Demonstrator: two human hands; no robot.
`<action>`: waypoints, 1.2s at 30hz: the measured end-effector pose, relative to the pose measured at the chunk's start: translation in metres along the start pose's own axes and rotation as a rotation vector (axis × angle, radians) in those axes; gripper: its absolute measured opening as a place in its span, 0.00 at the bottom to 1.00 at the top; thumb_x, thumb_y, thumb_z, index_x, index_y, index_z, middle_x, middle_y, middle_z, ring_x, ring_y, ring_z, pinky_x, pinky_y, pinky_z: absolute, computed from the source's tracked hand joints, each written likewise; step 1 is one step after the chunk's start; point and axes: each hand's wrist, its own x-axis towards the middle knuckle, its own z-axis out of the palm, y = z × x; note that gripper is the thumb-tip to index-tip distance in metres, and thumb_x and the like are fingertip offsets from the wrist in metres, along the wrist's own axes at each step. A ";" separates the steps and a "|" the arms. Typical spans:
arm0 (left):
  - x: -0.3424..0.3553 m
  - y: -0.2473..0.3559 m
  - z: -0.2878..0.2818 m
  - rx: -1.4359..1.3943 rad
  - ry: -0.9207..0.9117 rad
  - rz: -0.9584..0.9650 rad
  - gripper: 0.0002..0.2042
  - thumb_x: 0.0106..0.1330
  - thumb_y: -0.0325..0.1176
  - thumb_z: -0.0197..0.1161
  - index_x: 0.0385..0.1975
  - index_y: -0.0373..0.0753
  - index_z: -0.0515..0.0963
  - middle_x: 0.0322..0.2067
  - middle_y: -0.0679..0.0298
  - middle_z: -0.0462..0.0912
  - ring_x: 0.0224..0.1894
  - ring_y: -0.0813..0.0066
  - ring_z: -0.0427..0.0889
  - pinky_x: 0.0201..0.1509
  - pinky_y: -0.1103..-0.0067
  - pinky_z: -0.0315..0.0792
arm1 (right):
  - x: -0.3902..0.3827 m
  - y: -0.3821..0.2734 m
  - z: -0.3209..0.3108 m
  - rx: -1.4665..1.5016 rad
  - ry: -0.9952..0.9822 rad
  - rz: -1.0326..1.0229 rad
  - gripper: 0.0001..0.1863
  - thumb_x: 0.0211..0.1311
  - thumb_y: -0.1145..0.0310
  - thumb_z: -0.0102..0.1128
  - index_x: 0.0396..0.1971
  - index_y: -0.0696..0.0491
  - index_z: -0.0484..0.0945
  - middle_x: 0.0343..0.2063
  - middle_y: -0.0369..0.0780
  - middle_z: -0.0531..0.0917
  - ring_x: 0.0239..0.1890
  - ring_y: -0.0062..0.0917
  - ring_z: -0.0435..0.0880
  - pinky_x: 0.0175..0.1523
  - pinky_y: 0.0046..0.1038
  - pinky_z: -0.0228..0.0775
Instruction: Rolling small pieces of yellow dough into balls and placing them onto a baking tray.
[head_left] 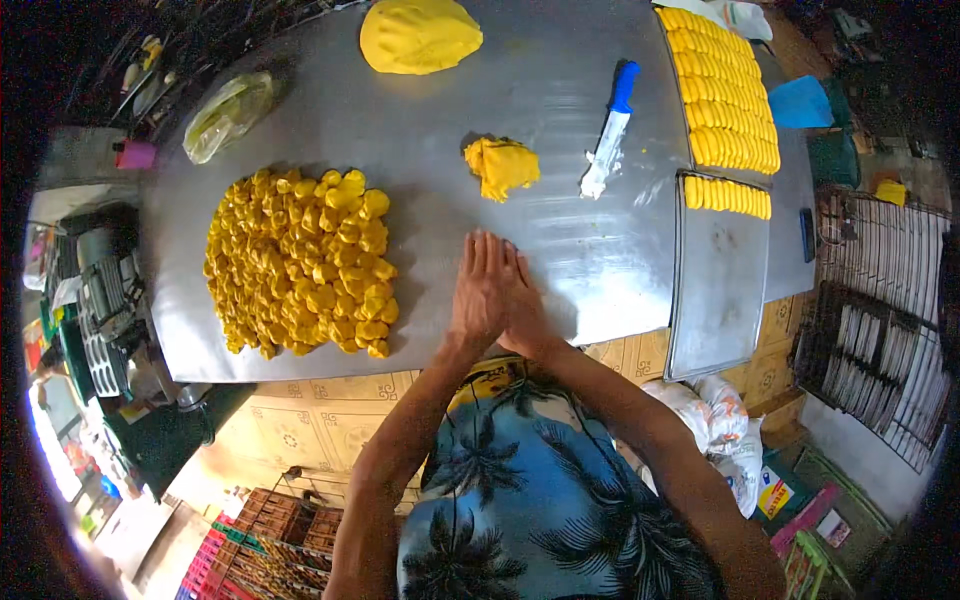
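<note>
Close in front of me, my left hand [483, 290] and my right hand [522, 312] are pressed together over the metal table. The left hand's fingers are straight and side by side, pointing away from me. Part of the right hand is covered by the left, though its visible fingers look stretched out too. Whatever may lie between the palms is hidden. Beyond the fingertips sits a small torn lump of yellow dough [503, 167]. To the left spreads a wide cluster of small, glossy yellow dough pieces [300, 265]. A blue-handled knife [610, 135], its blade smeared white, lies at right.
A large yellow dough mound [418, 38] rests at the far side of the metal table [430, 130]. A clear plastic bag [228, 117] lies far left. At right, one tray holds rows of shaped yellow pieces [715, 90]; a nearer tray [715, 300] has one row.
</note>
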 end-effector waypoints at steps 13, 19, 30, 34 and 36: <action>-0.015 0.002 -0.018 0.327 -0.150 -0.151 0.33 0.75 0.44 0.61 0.76 0.38 0.63 0.78 0.44 0.57 0.77 0.29 0.55 0.79 0.43 0.48 | 0.061 0.084 -0.037 0.167 0.077 -0.271 0.36 0.69 0.61 0.62 0.70 0.67 0.67 0.72 0.60 0.66 0.73 0.56 0.68 0.80 0.47 0.58; -0.019 -0.005 -0.007 0.364 -0.147 -0.153 0.35 0.77 0.44 0.60 0.80 0.42 0.57 0.80 0.46 0.52 0.81 0.36 0.48 0.81 0.44 0.45 | 0.091 0.096 -0.028 -0.024 0.076 -0.439 0.35 0.72 0.61 0.58 0.71 0.68 0.65 0.73 0.60 0.64 0.73 0.56 0.68 0.79 0.47 0.61; -0.003 -0.028 -0.007 0.440 -0.012 -0.094 0.34 0.76 0.40 0.58 0.79 0.38 0.58 0.79 0.50 0.56 0.81 0.42 0.54 0.81 0.48 0.47 | 0.062 0.061 -0.036 0.142 -0.413 -0.236 0.29 0.68 0.66 0.60 0.65 0.67 0.73 0.67 0.56 0.74 0.70 0.48 0.74 0.73 0.41 0.69; -0.006 -0.038 -0.010 0.389 -0.105 0.067 0.33 0.77 0.39 0.57 0.79 0.37 0.58 0.80 0.50 0.55 0.82 0.44 0.51 0.81 0.49 0.46 | 0.030 0.051 -0.020 -0.017 -0.001 -0.472 0.25 0.66 0.69 0.61 0.61 0.65 0.78 0.65 0.54 0.77 0.68 0.46 0.77 0.73 0.41 0.69; -0.008 -0.037 -0.010 0.363 -0.134 0.133 0.33 0.77 0.38 0.56 0.79 0.37 0.58 0.80 0.49 0.55 0.82 0.44 0.50 0.81 0.49 0.46 | 0.011 0.056 -0.019 -0.025 -0.005 -0.456 0.25 0.65 0.70 0.62 0.61 0.65 0.78 0.65 0.53 0.78 0.67 0.46 0.77 0.74 0.41 0.69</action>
